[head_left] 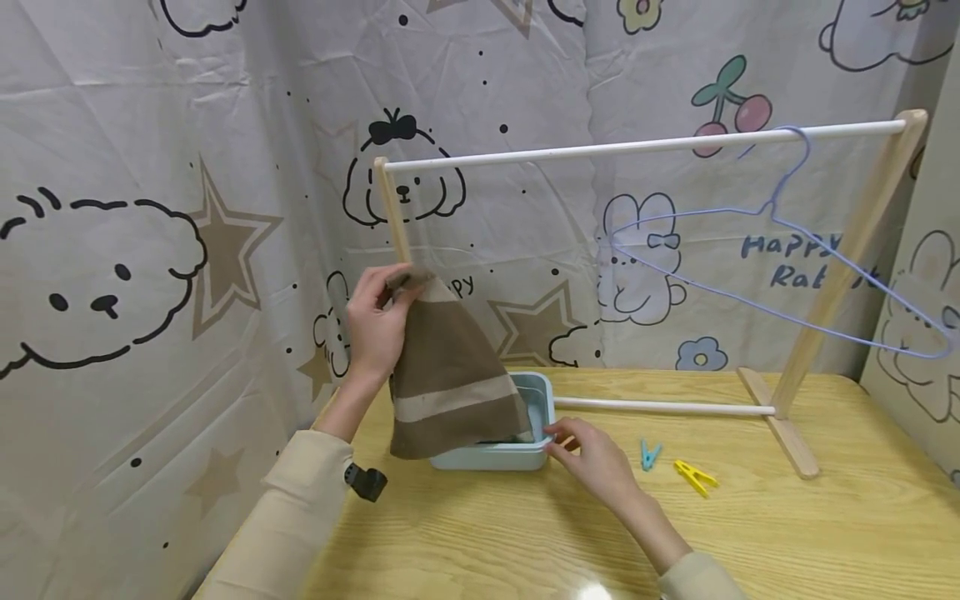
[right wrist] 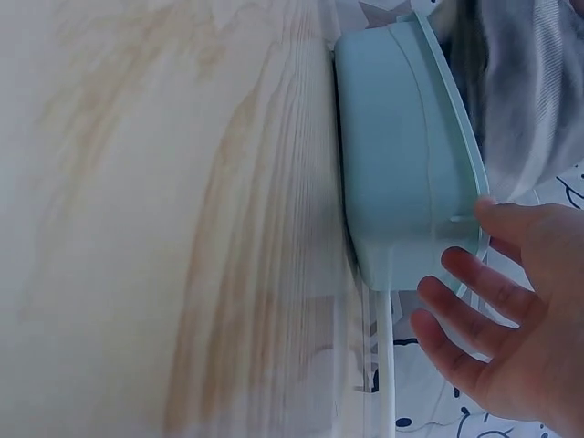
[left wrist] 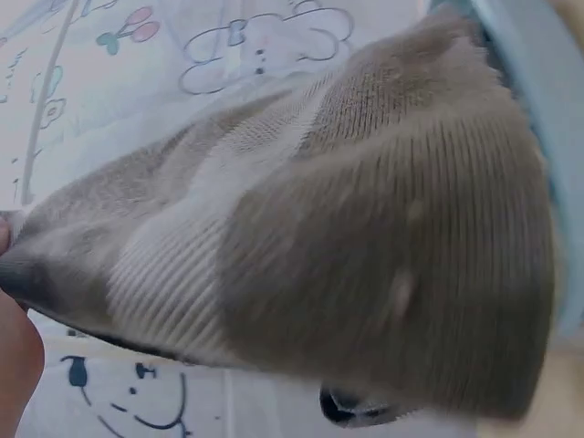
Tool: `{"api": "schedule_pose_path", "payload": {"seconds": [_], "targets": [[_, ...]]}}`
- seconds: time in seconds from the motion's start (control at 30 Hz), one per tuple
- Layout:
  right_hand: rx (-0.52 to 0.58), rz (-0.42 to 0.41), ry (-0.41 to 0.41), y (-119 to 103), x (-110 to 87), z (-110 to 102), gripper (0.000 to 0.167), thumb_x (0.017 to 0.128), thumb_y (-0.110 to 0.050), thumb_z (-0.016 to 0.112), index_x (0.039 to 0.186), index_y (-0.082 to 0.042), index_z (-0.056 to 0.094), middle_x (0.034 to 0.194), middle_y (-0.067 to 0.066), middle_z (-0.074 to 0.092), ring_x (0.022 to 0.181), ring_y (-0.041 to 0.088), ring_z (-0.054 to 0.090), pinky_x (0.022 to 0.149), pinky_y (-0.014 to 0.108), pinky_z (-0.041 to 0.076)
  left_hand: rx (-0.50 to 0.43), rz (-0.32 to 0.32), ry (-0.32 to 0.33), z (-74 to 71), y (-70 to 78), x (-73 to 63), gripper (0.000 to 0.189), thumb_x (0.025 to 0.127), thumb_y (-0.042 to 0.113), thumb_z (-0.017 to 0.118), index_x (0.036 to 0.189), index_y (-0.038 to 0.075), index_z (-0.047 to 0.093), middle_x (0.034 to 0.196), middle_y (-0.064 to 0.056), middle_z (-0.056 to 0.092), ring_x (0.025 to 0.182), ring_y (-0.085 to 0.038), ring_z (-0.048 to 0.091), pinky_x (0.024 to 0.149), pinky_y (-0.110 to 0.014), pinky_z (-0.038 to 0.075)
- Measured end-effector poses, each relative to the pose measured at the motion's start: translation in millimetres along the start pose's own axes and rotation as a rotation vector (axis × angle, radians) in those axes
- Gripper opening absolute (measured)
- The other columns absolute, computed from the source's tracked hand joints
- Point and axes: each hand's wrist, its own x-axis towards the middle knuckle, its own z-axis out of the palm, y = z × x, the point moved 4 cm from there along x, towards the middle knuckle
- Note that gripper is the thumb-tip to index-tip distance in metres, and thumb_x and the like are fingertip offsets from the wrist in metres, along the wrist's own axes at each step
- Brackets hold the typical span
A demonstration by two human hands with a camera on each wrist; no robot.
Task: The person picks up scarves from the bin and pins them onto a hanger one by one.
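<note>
My left hand (head_left: 378,321) pinches the top of a brown cloth (head_left: 457,358) with a pale stripe, raised above a light blue plastic basin (head_left: 487,459). The cloth fans downward, its lower right corner over the basin and its lower left corner hanging outside. Ribbed fabric fills most of the left wrist view. At the basin's right front corner, my right hand (head_left: 596,462) holds the rim between thumb and index finger. In the right wrist view the other fingers (right wrist: 493,338) lie spread by the outer wall. The cloth hides much of the basin's inside.
Behind the basin stands a wooden rack with a white rail (head_left: 637,148). From the rail hangs a lilac hanger (head_left: 772,212). A blue clothespin (head_left: 649,455) and a yellow clothespin (head_left: 695,477) lie on the table (head_left: 750,542), right of my right hand. Printed curtains (head_left: 247,400) enclose the table.
</note>
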Motion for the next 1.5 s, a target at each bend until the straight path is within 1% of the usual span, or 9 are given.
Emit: {"api": "schedule_pose_path", "payload": {"seconds": [0.27, 0.4, 0.57, 0.7, 0.83, 0.93, 1.1, 1.27, 1.5], "targets": [[0.014, 0.011, -0.003, 0.6, -0.6, 2.0, 0.022, 0.091, -0.021, 0.072, 0.112, -0.015, 0.071, 0.099, -0.001, 0.072, 0.086, 0.014, 0.066, 0.067, 0.029, 0.054, 0.010, -0.011, 0.025, -3.3, 15.4, 36.3, 0.024, 0.089, 0.015, 0.074, 0.111, 0.005, 0.072, 0.104, -0.008, 0.064, 0.099, -0.014, 0.062, 0.082, -0.020, 0.053], [0.014, 0.014, -0.001, 0.3, -0.1, 3.2, 0.022, 0.091, -0.021, 0.073, 0.112, -0.015, 0.071, 0.099, -0.001, 0.072, 0.086, 0.014, 0.066, 0.066, 0.029, 0.053, -0.005, -0.010, 0.056, -3.5, 23.1, 52.1, 0.025, 0.089, 0.015, 0.075, 0.112, 0.004, 0.072, 0.103, -0.008, 0.062, 0.098, -0.009, 0.059, 0.082, -0.020, 0.052], [0.014, 0.016, 0.008, -0.1, -0.5, 4.0, 0.022, 0.091, -0.021, 0.073, 0.112, -0.016, 0.071, 0.098, -0.002, 0.072, 0.085, 0.014, 0.067, 0.065, 0.029, 0.053, -0.035, -0.018, 0.119, -7.3, 35.4, 76.0, 0.027, 0.087, 0.013, 0.078, 0.111, 0.005, 0.072, 0.101, 0.002, 0.062, 0.097, -0.005, 0.057, 0.080, -0.018, 0.051], [0.012, 0.016, 0.020, -0.9, -0.7, 4.1, 0.021, 0.090, -0.022, 0.073, 0.111, -0.017, 0.071, 0.097, -0.002, 0.072, 0.084, 0.014, 0.067, 0.064, 0.028, 0.053, -0.070, -0.012, 0.183, -12.6, 50.7, 97.4, 0.028, 0.085, 0.009, 0.079, 0.111, 0.002, 0.072, 0.097, 0.009, 0.061, 0.094, -0.007, 0.058, 0.080, -0.019, 0.050], [-0.018, -0.006, 0.040, -2.4, -3.1, 2.2, 0.024, 0.090, -0.023, 0.074, 0.113, -0.018, 0.071, 0.100, -0.001, 0.071, 0.087, 0.017, 0.068, 0.066, 0.029, 0.054, -0.106, -0.037, 0.222, -16.4, 70.3, 112.1, 0.028, 0.083, 0.004, 0.079, 0.110, 0.000, 0.072, 0.096, 0.009, 0.062, 0.094, -0.008, 0.060, 0.083, -0.019, 0.050], [-0.057, -0.042, 0.078, -4.7, -6.1, -4.1, 0.028, 0.089, -0.025, 0.075, 0.116, -0.018, 0.071, 0.104, 0.003, 0.070, 0.091, 0.023, 0.069, 0.068, 0.034, 0.056, -0.126, -0.052, 0.223, -19.1, 82.0, 116.2, 0.027, 0.083, 0.003, 0.078, 0.110, 0.001, 0.072, 0.095, 0.009, 0.061, 0.094, -0.008, 0.060, 0.082, -0.019, 0.050], [-0.101, -0.113, 0.130, -7.8, -9.3, -21.0, 0.033, 0.087, -0.024, 0.077, 0.119, -0.014, 0.070, 0.108, 0.007, 0.070, 0.094, 0.027, 0.069, 0.072, 0.040, 0.056, -0.177, -0.066, 0.240, -26.2, 91.8, 115.0, 0.025, 0.083, 0.002, 0.078, 0.107, 0.002, 0.072, 0.093, 0.009, 0.060, 0.091, -0.008, 0.059, 0.080, -0.019, 0.049], [-0.130, -0.152, 0.158, -8.1, -11.9, -40.9, 0.035, 0.087, -0.022, 0.078, 0.118, -0.012, 0.069, 0.109, 0.004, 0.070, 0.096, 0.023, 0.068, 0.075, 0.040, 0.057, -0.223, -0.084, 0.254, -31.0, 93.1, 111.6, 0.024, 0.083, 0.001, 0.078, 0.106, 0.005, 0.073, 0.094, 0.007, 0.061, 0.090, -0.010, 0.059, 0.079, -0.020, 0.048], [-0.174, -0.248, 0.237, -8.4, -13.5, -71.7, 0.034, 0.084, -0.018, 0.079, 0.115, -0.008, 0.070, 0.103, 0.007, 0.070, 0.097, 0.026, 0.063, 0.079, 0.043, 0.052, -0.209, -0.074, 0.259, -31.7, 90.2, 106.9, 0.024, 0.084, 0.003, 0.078, 0.107, 0.003, 0.072, 0.094, 0.008, 0.060, 0.091, -0.009, 0.059, 0.082, -0.020, 0.050]]}}
